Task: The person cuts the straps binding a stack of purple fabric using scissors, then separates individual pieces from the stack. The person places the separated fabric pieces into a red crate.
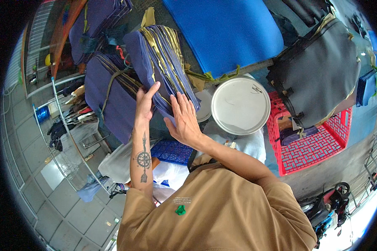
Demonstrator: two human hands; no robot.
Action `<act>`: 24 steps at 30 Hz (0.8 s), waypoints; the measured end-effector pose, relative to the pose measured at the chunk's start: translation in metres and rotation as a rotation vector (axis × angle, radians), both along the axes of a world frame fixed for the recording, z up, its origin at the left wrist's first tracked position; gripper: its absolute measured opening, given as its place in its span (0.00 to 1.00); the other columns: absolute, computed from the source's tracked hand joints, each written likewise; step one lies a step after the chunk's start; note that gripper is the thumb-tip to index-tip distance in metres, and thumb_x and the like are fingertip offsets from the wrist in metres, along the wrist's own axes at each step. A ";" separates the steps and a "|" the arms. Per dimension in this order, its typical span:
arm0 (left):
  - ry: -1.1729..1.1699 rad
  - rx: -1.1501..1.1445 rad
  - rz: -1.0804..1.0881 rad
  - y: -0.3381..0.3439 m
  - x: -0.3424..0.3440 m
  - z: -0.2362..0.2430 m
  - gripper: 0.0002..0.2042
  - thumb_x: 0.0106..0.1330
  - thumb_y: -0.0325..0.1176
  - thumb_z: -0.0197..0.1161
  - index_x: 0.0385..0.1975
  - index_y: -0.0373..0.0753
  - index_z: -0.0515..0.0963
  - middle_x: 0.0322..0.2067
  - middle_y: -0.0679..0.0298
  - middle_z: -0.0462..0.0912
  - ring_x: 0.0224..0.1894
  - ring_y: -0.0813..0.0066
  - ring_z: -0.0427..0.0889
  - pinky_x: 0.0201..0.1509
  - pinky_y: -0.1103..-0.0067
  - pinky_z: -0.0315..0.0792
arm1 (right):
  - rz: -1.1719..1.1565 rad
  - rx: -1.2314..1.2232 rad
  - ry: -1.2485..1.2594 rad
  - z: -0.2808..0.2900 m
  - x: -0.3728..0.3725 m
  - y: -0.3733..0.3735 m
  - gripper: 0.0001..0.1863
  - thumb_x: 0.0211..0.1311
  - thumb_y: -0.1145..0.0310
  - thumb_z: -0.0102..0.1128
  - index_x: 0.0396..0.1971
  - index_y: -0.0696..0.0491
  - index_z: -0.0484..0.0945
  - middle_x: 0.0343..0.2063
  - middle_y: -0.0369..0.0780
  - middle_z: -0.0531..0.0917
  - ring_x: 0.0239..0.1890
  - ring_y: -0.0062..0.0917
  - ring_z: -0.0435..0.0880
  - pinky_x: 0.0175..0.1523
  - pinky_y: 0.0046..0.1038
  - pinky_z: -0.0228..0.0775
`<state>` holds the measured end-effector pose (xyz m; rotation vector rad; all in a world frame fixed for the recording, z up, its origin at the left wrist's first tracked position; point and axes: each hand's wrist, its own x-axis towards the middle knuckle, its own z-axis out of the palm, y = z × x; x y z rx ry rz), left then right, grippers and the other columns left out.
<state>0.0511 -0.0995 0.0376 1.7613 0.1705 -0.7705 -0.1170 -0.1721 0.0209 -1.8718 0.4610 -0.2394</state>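
A thick stack of purple-blue fabric pieces [163, 67] with yellowish edges stands tilted before me, its layers showing on the upper side. My left hand [145, 102] grips its near left corner, the thumb up along the side and the other fingers partly hidden. Fingers stretched out, my right hand [183, 119] lies flat against the stack's near end. Beneath and to the left rests another purple-blue bundle [109, 90], tied with an olive strip [109, 94].
A white round lid [241, 105] sits just right of the stack. Farther off lie a blue sheet pile [226, 33] and a dark grey stack [318, 71] over a red plastic crate [310, 146]. A metal rail [67, 121] runs at the left.
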 end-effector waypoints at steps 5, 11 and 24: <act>-0.102 0.169 -0.019 0.006 0.003 -0.017 0.27 0.61 0.38 0.75 0.55 0.28 0.75 0.50 0.56 0.82 0.50 0.68 0.82 0.57 0.74 0.73 | 0.002 0.044 -0.010 0.005 0.000 0.003 0.41 0.61 0.65 0.66 0.70 0.65 0.58 0.69 0.62 0.59 0.71 0.57 0.59 0.73 0.52 0.50; -0.086 0.171 -0.023 -0.003 0.010 -0.019 0.31 0.59 0.40 0.77 0.57 0.28 0.73 0.52 0.53 0.81 0.51 0.64 0.82 0.57 0.73 0.74 | -0.044 0.037 -0.040 0.007 0.010 0.005 0.39 0.58 0.67 0.66 0.67 0.65 0.61 0.67 0.61 0.62 0.66 0.57 0.64 0.70 0.52 0.55; 0.030 0.247 -0.079 -0.003 0.018 0.007 0.14 0.56 0.37 0.71 0.39 0.38 0.80 0.32 0.65 0.80 0.32 0.71 0.81 0.34 0.72 0.75 | -0.107 0.443 0.037 0.017 0.034 -0.002 0.50 0.53 0.57 0.72 0.68 0.70 0.57 0.60 0.63 0.69 0.53 0.51 0.79 0.61 0.44 0.73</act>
